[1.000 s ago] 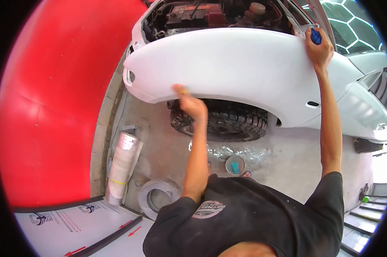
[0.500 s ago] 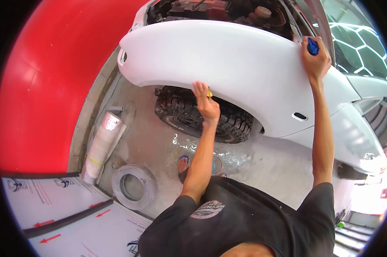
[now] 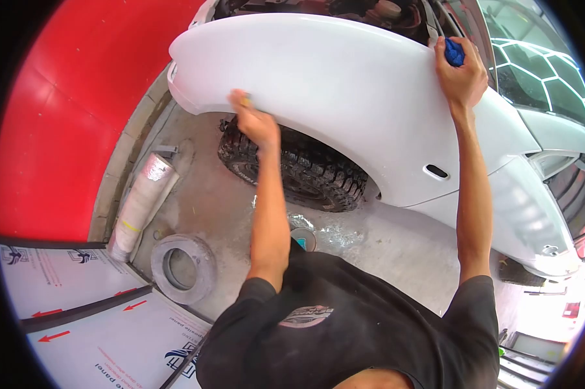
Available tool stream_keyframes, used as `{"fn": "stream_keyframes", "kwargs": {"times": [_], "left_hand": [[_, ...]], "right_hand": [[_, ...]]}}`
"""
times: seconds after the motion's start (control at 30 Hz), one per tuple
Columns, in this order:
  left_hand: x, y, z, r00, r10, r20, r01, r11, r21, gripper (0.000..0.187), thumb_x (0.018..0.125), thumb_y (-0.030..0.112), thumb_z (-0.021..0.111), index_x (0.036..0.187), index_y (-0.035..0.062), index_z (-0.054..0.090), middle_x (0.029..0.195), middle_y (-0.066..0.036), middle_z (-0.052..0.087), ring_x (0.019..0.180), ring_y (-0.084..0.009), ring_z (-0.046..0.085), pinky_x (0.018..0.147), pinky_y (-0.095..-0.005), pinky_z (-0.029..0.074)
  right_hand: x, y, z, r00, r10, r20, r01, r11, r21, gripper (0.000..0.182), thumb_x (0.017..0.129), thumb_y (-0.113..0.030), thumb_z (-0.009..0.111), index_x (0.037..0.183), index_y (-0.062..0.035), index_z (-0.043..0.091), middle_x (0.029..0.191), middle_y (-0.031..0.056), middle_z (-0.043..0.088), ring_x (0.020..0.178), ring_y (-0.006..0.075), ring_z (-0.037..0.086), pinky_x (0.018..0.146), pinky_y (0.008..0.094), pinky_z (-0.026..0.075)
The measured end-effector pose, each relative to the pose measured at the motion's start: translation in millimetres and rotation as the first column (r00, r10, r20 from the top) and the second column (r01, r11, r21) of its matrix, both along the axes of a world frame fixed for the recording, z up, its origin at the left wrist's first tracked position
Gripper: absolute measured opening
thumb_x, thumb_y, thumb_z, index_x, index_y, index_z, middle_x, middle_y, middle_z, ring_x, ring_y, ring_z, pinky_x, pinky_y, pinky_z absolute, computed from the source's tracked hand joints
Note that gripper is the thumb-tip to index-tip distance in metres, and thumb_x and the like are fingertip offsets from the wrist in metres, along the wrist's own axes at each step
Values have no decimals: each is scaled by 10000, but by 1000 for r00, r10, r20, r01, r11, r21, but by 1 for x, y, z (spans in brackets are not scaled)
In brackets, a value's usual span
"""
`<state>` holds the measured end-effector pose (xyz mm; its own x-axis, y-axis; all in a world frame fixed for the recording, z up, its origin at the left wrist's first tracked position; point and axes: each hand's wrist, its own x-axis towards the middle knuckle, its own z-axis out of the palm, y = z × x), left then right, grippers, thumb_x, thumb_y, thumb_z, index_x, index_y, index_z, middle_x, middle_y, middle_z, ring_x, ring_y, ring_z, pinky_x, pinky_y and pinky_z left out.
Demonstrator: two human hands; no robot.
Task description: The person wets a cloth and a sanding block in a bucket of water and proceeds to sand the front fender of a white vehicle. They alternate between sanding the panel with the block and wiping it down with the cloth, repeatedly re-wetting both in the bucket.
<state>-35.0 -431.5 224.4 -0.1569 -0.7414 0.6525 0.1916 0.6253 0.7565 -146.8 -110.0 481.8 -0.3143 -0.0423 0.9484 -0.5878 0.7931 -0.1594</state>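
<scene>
The white car fender (image 3: 344,84) spans the middle of the view, above a muddy-looking black tire (image 3: 305,172). At the lower edge of the fender, over the wheel arch, is my left hand (image 3: 258,126), blurred by motion. It grips a small yellow piece (image 3: 245,102), mostly hidden by the fingers, whose kind I cannot make out. My right hand (image 3: 463,76) is closed around a crumpled blue cloth (image 3: 454,53) at the fender's upper rear edge, near the windshield. Whether the cloth presses on the paint is hidden.
The engine bay (image 3: 331,8) lies exposed beyond the fender. On the floor are a ring-shaped grey object (image 3: 205,269), a wrapped roll (image 3: 140,207) and a small round container (image 3: 303,238). A red surface (image 3: 78,129) stands left, printed white panels (image 3: 130,337) lower left.
My left hand has slid left along the fender's lower edge with the yellow piece. My right hand still holds the blue cloth near the same spot. The whole view has shifted slightly.
</scene>
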Motion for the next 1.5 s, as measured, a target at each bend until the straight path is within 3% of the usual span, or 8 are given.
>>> {"fn": "stream_keyframes", "kwargs": {"times": [0.13, 0.3, 0.5, 0.6, 0.77, 1.17, 1.4, 1.5], "left_hand": [[6, 22, 25, 996, -86, 27, 75, 956, 284, 418, 1074, 37, 443, 1454, -125, 505, 1508, -322, 523, 1424, -459, 499, 1211, -514, 392], [1, 64, -12, 999, -27, 33, 37, 944, -329, 465, 988, -70, 489, 1450, -84, 545, 1510, -307, 531, 1460, -451, 464, 1221, -521, 381], [18, 9, 62, 974, -66, 218, 8, 967, 256, 426, 1084, 67, 432, 1469, -106, 483, 1306, -327, 668, 1241, -445, 654, 1079, -487, 512], [7, 99, 0, 998, -51, 29, 58, 935, -351, 514, 938, -126, 473, 1445, -82, 540, 1491, -309, 546, 1441, -482, 465, 1236, -524, 357], [4, -25, 37, 975, 77, 209, -100, 989, 106, 386, 1044, 2, 447, 1405, -92, 548, 1313, -303, 677, 1235, -431, 662, 1067, -514, 504], [-16, -25, 36, 991, 22, 129, -27, 999, 37, 405, 1094, 73, 420, 1461, -79, 503, 1525, -289, 521, 1441, -430, 488, 1197, -470, 422], [2, 81, 21, 988, -71, 140, 123, 900, -418, 450, 1006, -75, 463, 1442, -44, 569, 1482, -273, 572, 1440, -428, 496, 1230, -568, 351], [-12, -15, 47, 978, -9, 207, 7, 1000, 7, 394, 1070, 15, 433, 1449, -49, 521, 1414, -271, 622, 1368, -420, 568, 1140, -526, 454]], "right_hand": [[7, -2, 0, 999, -21, 26, 21, 1000, 10, 260, 866, -391, 782, 967, -153, 758, 960, 33, 765, 840, 322, 738, 733, 411, 577], [4, -1, 6, 1000, 26, 13, -27, 999, 29, 249, 865, -381, 784, 960, -153, 756, 941, 34, 760, 832, 323, 740, 715, 409, 578], [7, -2, 2, 1000, 27, -5, -27, 1000, 7, 240, 865, -369, 782, 952, -148, 752, 940, 26, 760, 816, 317, 740, 692, 396, 576], [9, -3, 3, 1000, 26, 11, -26, 1000, 11, 238, 867, -370, 778, 951, -150, 751, 929, 21, 756, 808, 304, 738, 701, 396, 577], [3, 3, -2, 999, 37, -38, -36, 999, 27, 251, 874, -388, 784, 954, -152, 752, 919, 27, 756, 799, 302, 741, 704, 391, 579], [2, 2, -2, 997, 38, -65, -38, 999, 3, 231, 870, -354, 779, 958, -145, 736, 930, 38, 742, 788, 323, 720, 678, 411, 572], [3, 0, -2, 997, 62, -48, -63, 998, -11, 228, 864, -352, 795, 935, -145, 732, 896, 26, 738, 770, 303, 728, 664, 405, 575], [4, 2, 0, 997, 55, -52, -56, 998, -16, 225, 864, -351, 797, 939, -149, 733, 901, 26, 738, 767, 306, 725, 666, 402, 573]]}}
